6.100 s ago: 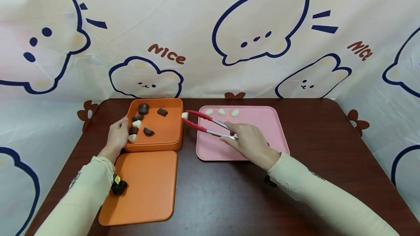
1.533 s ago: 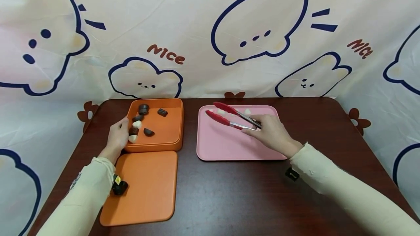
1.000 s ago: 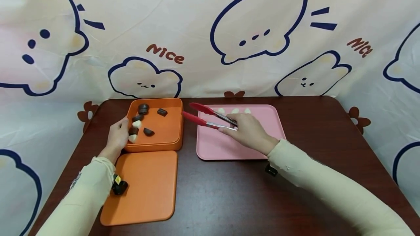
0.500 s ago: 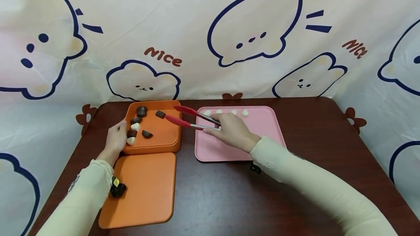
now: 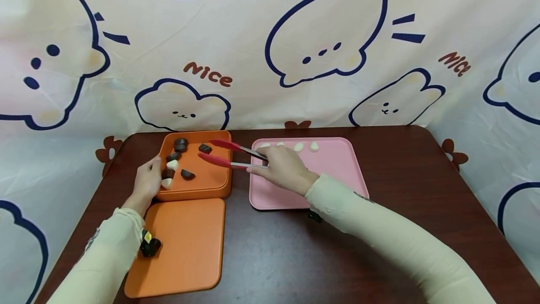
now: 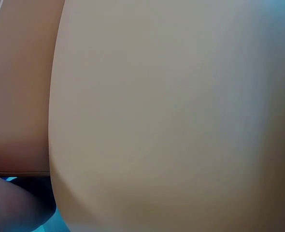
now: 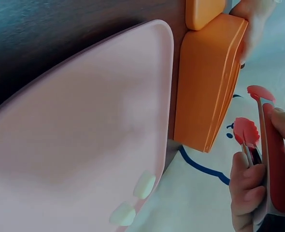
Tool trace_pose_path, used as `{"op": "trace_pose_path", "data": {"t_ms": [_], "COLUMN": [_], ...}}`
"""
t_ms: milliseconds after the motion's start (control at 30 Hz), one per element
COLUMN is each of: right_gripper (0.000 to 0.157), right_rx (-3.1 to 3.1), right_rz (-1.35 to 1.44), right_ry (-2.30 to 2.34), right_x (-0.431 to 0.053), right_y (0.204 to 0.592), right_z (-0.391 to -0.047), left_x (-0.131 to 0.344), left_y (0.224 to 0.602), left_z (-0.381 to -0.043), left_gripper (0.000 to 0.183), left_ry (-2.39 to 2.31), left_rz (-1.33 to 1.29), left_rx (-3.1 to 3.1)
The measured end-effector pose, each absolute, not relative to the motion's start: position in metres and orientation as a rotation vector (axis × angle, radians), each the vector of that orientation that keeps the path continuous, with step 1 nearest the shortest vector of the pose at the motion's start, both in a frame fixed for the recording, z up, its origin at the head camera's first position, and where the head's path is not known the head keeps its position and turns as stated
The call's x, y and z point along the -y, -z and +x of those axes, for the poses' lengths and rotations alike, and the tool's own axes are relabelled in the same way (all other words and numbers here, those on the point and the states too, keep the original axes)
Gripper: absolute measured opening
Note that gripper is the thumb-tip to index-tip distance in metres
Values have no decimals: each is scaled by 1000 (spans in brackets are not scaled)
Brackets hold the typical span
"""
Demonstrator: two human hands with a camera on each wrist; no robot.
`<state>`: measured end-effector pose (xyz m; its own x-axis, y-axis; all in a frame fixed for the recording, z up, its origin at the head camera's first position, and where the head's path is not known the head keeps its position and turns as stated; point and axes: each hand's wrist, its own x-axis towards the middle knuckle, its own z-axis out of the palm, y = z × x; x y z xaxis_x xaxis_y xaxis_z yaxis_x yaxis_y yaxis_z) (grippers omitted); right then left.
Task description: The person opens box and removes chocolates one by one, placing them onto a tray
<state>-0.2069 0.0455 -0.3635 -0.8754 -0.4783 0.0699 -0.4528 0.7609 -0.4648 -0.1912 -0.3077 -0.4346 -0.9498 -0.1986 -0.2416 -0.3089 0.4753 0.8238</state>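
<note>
My right hand (image 5: 282, 168) holds red-tipped metal tongs (image 5: 249, 154), also seen in the right wrist view. The tips stand apart over the right part of the orange box (image 5: 211, 179), close to a dark ridged chocolate piece (image 5: 205, 148); nothing shows between them in the right wrist view. My left hand (image 5: 147, 179) grips the box's left wall. Inside the box, more dark chocolates (image 5: 187, 174) and white ones (image 5: 172, 165) lie mostly along the left. White chocolates (image 5: 314, 147) line the far edge of the pink tray (image 5: 312, 186), partly hidden by my right hand.
An orange lid (image 5: 185, 247) lies flat in front of the box, under my left forearm. The brown table (image 5: 270, 252) extends forward to a white cartoon-print cloth (image 5: 253, 36) hanging behind and at the sides. Black wrist cameras sit below both sleeves.
Six seconds ago the tongs held a white chocolate beside the box; now several whites show on the tray. Over the last second the spread tongs have moved left over the box. My left hand stays.
</note>
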Motion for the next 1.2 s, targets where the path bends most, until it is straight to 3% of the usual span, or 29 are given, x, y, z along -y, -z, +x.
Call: {"op": "trace_pose_path", "data": {"t_ms": [333, 600, 1200], "right_gripper": [33, 52, 41], "right_rx": [-2898, -2854, -2840], "right_rz": [-766, -754, -811], "right_ry": [717, 672, 539], "right_x": [-29, -14, 21], "right_y": [366, 365, 360], "right_z": [-207, -206, -215], "left_x": [308, 307, 310], "left_y": [438, 439, 438], "left_z": [-190, -190, -193], "left_gripper": [62, 64, 62], "left_ry": [-1474, -1481, -1497], "left_rz": [-450, -461, -458], "left_rx": [-2625, -2602, -2617]}}
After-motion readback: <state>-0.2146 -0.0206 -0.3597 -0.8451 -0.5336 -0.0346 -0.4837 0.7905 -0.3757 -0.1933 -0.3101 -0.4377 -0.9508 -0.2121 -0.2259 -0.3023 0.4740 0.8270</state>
